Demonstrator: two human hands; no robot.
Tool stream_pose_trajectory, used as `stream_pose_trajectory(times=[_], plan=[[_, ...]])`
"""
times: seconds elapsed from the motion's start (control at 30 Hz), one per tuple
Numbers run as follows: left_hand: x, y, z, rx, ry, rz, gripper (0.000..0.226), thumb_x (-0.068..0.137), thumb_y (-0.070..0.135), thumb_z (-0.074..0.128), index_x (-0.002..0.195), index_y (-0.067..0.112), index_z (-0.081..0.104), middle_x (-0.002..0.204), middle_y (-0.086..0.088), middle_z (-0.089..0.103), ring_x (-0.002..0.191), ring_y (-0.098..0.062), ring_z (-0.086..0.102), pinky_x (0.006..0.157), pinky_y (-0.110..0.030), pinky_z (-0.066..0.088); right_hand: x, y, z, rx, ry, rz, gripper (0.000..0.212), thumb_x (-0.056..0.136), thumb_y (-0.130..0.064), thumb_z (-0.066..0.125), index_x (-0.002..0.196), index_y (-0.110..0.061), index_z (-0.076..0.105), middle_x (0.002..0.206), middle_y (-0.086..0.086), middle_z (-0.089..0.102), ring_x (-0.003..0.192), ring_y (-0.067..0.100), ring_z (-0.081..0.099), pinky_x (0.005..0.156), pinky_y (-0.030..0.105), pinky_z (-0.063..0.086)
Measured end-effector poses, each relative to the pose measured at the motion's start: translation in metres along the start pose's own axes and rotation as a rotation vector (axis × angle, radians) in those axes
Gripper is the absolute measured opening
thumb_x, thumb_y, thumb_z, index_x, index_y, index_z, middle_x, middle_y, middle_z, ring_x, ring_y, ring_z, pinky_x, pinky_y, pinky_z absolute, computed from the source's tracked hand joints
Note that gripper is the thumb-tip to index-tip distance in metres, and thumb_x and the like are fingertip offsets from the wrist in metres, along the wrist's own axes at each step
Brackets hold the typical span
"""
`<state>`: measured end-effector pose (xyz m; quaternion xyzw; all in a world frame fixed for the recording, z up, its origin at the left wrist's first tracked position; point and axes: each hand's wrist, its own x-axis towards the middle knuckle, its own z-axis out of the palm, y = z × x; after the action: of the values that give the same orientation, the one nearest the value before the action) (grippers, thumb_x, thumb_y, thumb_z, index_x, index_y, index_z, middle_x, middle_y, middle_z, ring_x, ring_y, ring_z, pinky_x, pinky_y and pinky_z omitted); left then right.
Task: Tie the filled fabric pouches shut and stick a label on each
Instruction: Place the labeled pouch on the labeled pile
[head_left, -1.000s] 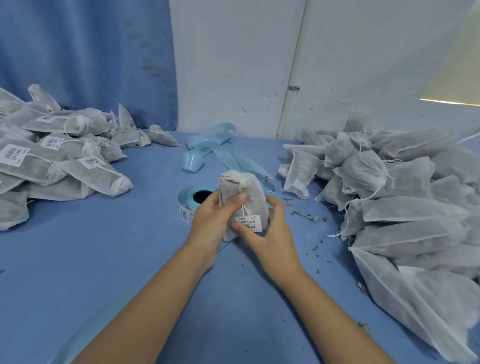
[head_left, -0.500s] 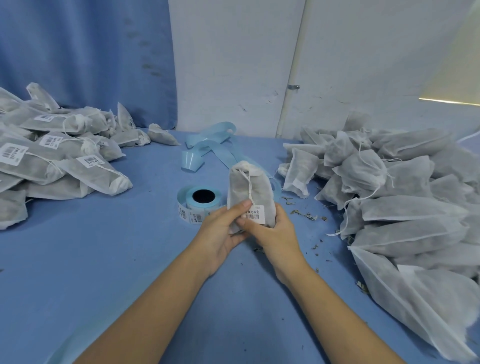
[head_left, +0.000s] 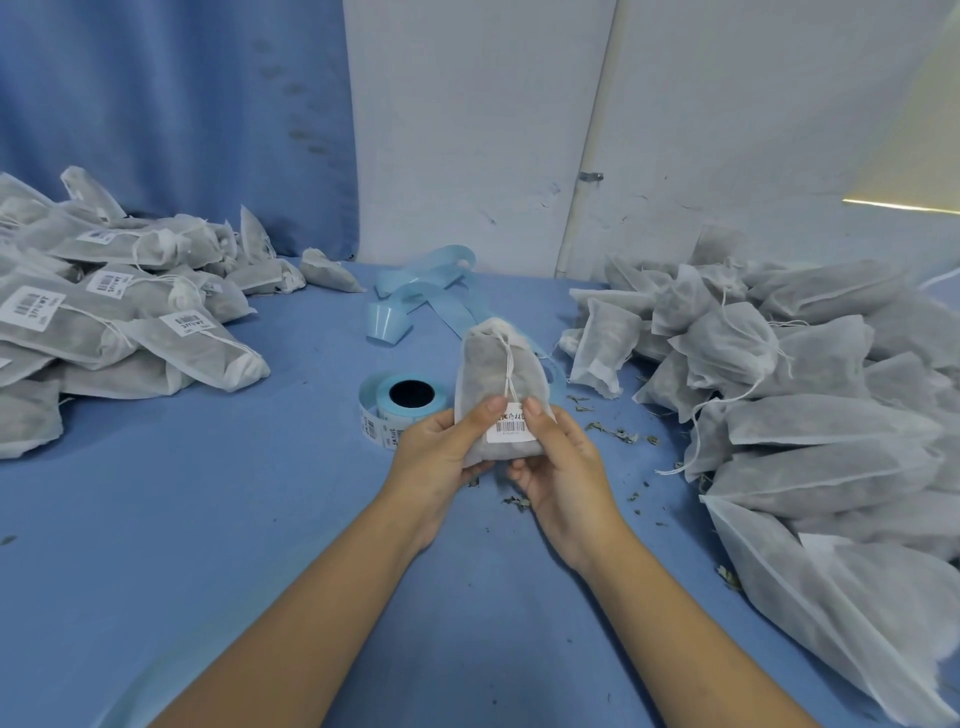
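**Labelled pouch, held upright in both hands over the blue table**

1. Forearms: two bare forearms run from the near edge toward the middle of the table (head_left: 182, 519) and converge there.
2. Left hand (head_left: 441, 457): clamped on the pouch (head_left: 498, 374). The thumb lies on the pouch's front, just left of the label (head_left: 511, 428), and the fingers wrap behind the lower left side. The palm faces right.
3. Right hand (head_left: 566, 467): also gripping the pouch. The thumb tip presses on the label's upper right edge. The fingers curl under and behind the bottom corner, with the palm turned up and left.
4. Pouch: white non-woven fabric with dark filling showing through. It is held upright just above the table, its neck gathered at the top. A white drawstring (head_left: 508, 369) hangs down the front to the label.
5. Label: white with a barcode, stuck on the lower front of the pouch between the two thumbs.
6. Crumbs (head_left: 613, 431): dried leaf bits scattered on the table to the right of the hands.
7. Label roll (head_left: 410, 397): pale blue backing with a dark core, lying flat just beyond the left hand, with a short tail of labels hanging off its near side.
8. Right pile (head_left: 805, 389): filled pouches heaped along the right side, no labels visible on them.
9. Left pile (head_left: 104, 322): filled pouches, several with barcode labels facing up.
10. Backing strip (head_left: 426, 291): a loose pale blue ribbon coiled on the table beyond the roll.
11. Background: a blue curtain (head_left: 156, 104) at far left and a white wall (head_left: 467, 130) with a vertical pipe (head_left: 587, 156).
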<state>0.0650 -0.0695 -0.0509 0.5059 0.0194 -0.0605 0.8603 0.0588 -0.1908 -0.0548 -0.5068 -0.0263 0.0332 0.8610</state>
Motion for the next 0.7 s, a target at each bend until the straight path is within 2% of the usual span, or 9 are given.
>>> stream_pose_trajectory(times=[0.13, 0.27, 0.4, 0.47, 0.53, 0.6, 0.7], plan=[[0.000, 0.003, -0.002, -0.039, -0.037, -0.022, 0.052, 0.058, 0.038, 0.076, 0.099, 0.005, 0.071, 0.098, -0.010, 0.074, 0.086, -0.017, 0.072, 0.072, -0.024, 0.058, 0.000, -0.002, 0.003, 0.021, 0.009, -0.020, 0.018, 0.077, -0.026, 0.068, 0.086, -0.011, 0.069, 0.080, 0.005, 0.069, 0.065, 0.009, 0.060, 0.052, 0.018, 0.047], [0.000, 0.004, -0.003, -0.052, -0.037, -0.021, 0.049, 0.061, 0.038, 0.075, 0.098, 0.007, 0.071, 0.098, -0.009, 0.074, 0.085, -0.015, 0.071, 0.070, -0.023, 0.057, -0.001, -0.004, 0.003, -0.018, 0.021, -0.041, 0.021, 0.077, -0.023, 0.069, 0.091, -0.007, 0.070, 0.083, 0.007, 0.071, 0.066, 0.011, 0.061, 0.053, 0.019, 0.048], [0.001, 0.005, -0.005, 0.003, -0.001, 0.018, 0.045, 0.065, 0.041, 0.072, 0.098, 0.009, 0.071, 0.096, -0.006, 0.075, 0.085, -0.014, 0.072, 0.065, -0.019, 0.054, -0.001, -0.006, -0.002, -0.058, -0.041, -0.057, 0.021, 0.081, -0.016, 0.064, 0.098, -0.005, 0.070, 0.094, 0.007, 0.073, 0.082, 0.013, 0.067, 0.067, 0.020, 0.053], [0.003, 0.005, -0.007, 0.072, 0.030, 0.060, 0.044, 0.069, 0.044, 0.070, 0.097, 0.010, 0.070, 0.092, -0.004, 0.075, 0.083, -0.014, 0.072, 0.062, -0.019, 0.054, 0.000, -0.006, -0.003, -0.080, -0.053, -0.067, 0.018, 0.087, -0.006, 0.059, 0.102, -0.003, 0.069, 0.098, 0.009, 0.073, 0.090, 0.016, 0.068, 0.076, 0.022, 0.054], [0.004, 0.006, -0.008, 0.167, 0.049, 0.085, 0.040, 0.078, 0.044, 0.066, 0.097, 0.009, 0.068, 0.085, -0.005, 0.075, 0.074, -0.016, 0.072, 0.058, -0.021, 0.054, 0.000, -0.004, -0.004, -0.108, -0.050, -0.082, 0.021, 0.091, 0.002, 0.054, 0.105, -0.001, 0.068, 0.099, 0.010, 0.073, 0.090, 0.016, 0.068, 0.077, 0.022, 0.054], [0.005, 0.008, -0.010, 0.291, 0.031, 0.075, 0.038, 0.087, 0.045, 0.060, 0.098, 0.009, 0.065, 0.076, -0.007, 0.074, 0.059, -0.019, 0.069, 0.051, -0.023, 0.054, 0.000, -0.003, -0.004, -0.129, -0.021, -0.095, 0.021, 0.092, 0.002, 0.053, 0.106, -0.001, 0.068, 0.098, 0.009, 0.074, 0.087, 0.014, 0.069, 0.073, 0.019, 0.053], [0.006, 0.011, -0.015, 0.424, -0.074, 0.011, 0.031, 0.089, 0.043, 0.060, 0.100, 0.014, 0.064, 0.067, -0.005, 0.070, 0.052, -0.018, 0.063, 0.048, -0.022, 0.051, 0.002, -0.003, -0.007, -0.137, 0.043, -0.092, 0.019, 0.092, -0.002, 0.055, 0.106, -0.003, 0.069, 0.100, 0.009, 0.073, 0.088, 0.014, 0.067, 0.074, 0.021, 0.053]])
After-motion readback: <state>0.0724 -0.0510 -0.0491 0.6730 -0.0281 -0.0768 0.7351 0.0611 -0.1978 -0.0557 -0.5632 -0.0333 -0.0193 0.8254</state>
